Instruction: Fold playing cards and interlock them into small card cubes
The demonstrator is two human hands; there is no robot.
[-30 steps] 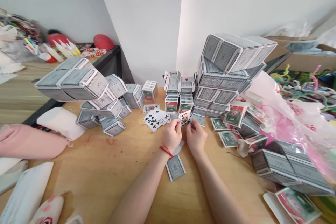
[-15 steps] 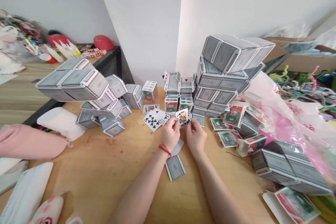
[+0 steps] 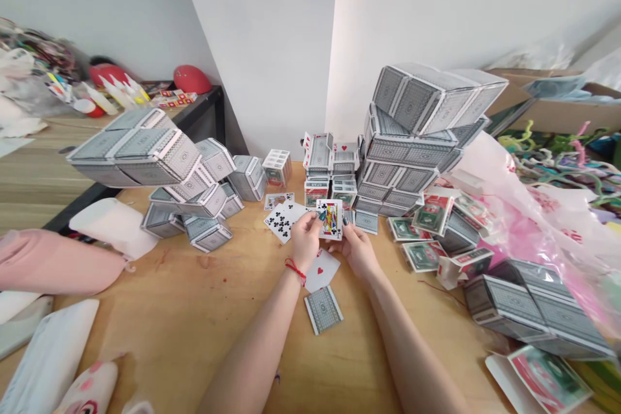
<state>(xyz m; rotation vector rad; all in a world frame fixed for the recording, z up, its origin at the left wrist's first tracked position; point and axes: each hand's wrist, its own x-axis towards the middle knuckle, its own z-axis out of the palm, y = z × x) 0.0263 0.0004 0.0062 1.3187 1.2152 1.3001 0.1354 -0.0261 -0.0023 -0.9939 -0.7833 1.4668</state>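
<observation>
A jack of clubs playing card (image 3: 330,221) faces me, held up between both hands. My left hand (image 3: 306,239) pinches its left side, with the thumb on the face. My right hand (image 3: 358,247) grips its right edge by thumb and fingers. Whether more cards lie behind it, I cannot tell. Under my hands a heart card (image 3: 322,272) lies face up, and nearer to me a card with a grey patterned back (image 3: 323,310) is face down. Club cards (image 3: 285,220) lie face up and overlapping to the left of my left hand.
A tall stack of card-built blocks (image 3: 405,155) stands at the right, another (image 3: 145,149) leans at the left. Behind my hands are card boxes (image 3: 316,193) topped with cards. Loose red-green card boxes (image 3: 423,256) and a long card block (image 3: 533,310) lie at the right.
The jack has turned more squarely towards me and shows larger. My left hand has moved slightly left, uncovering the heart card below. Blocks and boxes have not moved.
</observation>
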